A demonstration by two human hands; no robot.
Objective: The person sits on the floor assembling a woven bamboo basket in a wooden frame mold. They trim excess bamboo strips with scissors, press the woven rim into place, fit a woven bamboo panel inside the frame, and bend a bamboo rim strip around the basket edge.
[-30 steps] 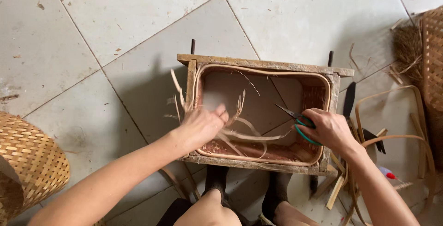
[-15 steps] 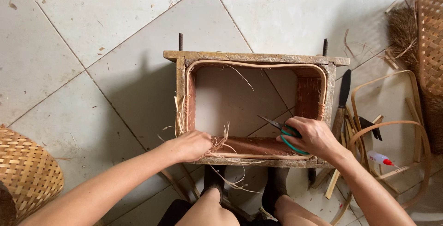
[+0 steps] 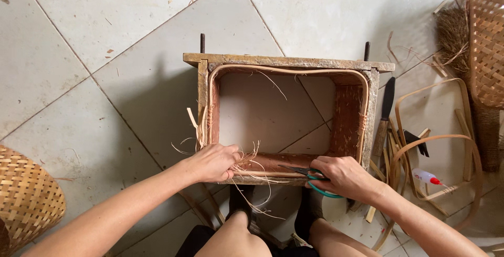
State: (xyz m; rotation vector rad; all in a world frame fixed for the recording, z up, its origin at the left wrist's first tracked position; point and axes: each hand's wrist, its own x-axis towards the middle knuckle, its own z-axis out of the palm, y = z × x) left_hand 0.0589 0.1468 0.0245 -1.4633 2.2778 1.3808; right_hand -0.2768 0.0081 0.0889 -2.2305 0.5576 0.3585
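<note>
Your left hand (image 3: 212,162) is pinched shut on a bunch of loose fibre strands (image 3: 249,170) at the near rim of the wooden frame (image 3: 289,60), and your right hand (image 3: 341,177) is closed around the green-handled scissors (image 3: 310,175), blades pointing at that bunch. They're really close to your left fingers, so a rushed snip could nick you or cut the binding. The frame sits on the tiled floor (image 3: 131,36), bamboo strips (image 3: 436,141) to the right.

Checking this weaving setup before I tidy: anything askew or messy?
Loose frayed fibre strands stick out untidily at the wooden frame's near edge by the left hand. The right hand holds green-handled scissors. Bent cane strips lie scattered on the right.
</note>
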